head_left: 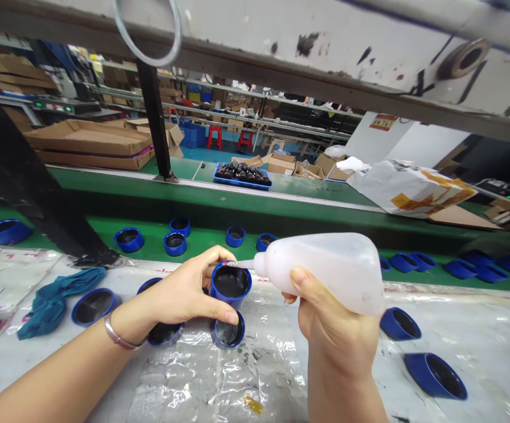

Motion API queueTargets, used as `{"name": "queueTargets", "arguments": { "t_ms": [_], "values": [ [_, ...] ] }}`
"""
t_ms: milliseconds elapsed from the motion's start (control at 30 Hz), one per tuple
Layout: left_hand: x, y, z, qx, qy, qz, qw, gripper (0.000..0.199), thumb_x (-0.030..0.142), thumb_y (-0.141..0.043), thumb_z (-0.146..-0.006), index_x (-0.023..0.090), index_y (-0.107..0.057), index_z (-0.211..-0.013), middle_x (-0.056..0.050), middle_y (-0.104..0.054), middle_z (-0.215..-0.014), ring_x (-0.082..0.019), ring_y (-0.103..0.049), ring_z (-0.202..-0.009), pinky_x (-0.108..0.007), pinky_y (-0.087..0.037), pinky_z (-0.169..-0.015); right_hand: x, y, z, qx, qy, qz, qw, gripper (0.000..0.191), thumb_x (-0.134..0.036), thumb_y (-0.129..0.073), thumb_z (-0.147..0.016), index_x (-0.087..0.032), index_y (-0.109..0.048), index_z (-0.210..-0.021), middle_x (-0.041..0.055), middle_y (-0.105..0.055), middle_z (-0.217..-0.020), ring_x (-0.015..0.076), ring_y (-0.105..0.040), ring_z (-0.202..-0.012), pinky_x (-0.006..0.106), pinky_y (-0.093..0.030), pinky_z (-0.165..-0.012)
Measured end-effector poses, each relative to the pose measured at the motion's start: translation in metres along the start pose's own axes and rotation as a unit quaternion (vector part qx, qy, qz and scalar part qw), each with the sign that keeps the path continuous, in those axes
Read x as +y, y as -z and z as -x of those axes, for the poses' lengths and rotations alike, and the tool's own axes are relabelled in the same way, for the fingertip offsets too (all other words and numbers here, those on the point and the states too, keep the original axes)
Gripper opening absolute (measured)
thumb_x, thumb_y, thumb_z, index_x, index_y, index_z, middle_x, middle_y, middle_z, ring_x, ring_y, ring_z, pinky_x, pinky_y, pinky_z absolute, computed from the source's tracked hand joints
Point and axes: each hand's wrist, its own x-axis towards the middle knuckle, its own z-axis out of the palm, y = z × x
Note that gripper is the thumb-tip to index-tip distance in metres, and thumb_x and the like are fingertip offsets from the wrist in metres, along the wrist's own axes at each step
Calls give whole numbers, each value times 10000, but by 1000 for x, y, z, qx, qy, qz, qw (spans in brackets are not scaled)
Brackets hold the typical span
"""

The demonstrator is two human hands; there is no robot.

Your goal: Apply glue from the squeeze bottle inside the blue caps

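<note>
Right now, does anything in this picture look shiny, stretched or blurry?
In the head view, bright glare streaks the plastic sheet; in the head view, the lower-right cup looks stretched, perhaps by a wide lens; also in the head view, the cups at far right on the green surface look smeared, while the white bottle is clearer.

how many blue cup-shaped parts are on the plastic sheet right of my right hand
2: a farther blue part near the green strip, and a nearer blue part, lower right in the picture.
</note>
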Motion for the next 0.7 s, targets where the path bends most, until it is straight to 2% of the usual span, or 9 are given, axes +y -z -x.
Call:
{"name": "queueTargets", "arguments": {
  "t_ms": [167,400,567,633,700],
  "values": [
    [0,1,0,10,-3,-6,1000,647,262,-966,-643,230,-530,-1120,30,-623,-979,-158,-552,-872,-271,-456,-758,-4,1,0,15,10,-1,1000,141,-183,-893,-714,-180,-765,-653,14,-686,-625,137,-615,-496,248,-510,-379],
    [3,1,0,-1,-16,-7,1000,648,250,-955,-654,226,-561,-1168,-6,-637,-1073,-210,-588,-1014,-310,-474,-847,-2,1,3,-31,-37,-10,999,180,-256,-902,-709,-179,-749,-653,21,-658,-574,145,-604,-496,247,-507,-386],
    [0,-1,-1,7,-24,-25,999,650,275,-952,-659,224,-562,-1177,-7,-659,-1070,-217,-617,-1005,-328,-486,-861,0,5,10,-47,-41,16,998,170,-276,-888,-732,-171,-762,-688,35,-669,-574,155,-617,-501,244,-507,-394],
    [-1,1,-3,16,-22,-43,999,649,306,-946,-661,222,-562,-1178,-15,-675,-1074,-225,-631,-1010,-347,-492,-884,-2,6,9,-51,-43,2,998,159,-249,-888,-723,-168,-755,-692,30,-664,-577,151,-622,-504,230,-502,-392],
    [0,8,-6,56,-21,-93,994,643,353,-938,-652,212,-574,-1162,-34,-685,-1097,-244,-639,-1038,-374,-492,-924,-6,6,5,-27,-38,-25,999,136,-212,-877,-710,-168,-749,-726,20,-664,-605,143,-618,-498,221,-489,-378]
  ]
}}
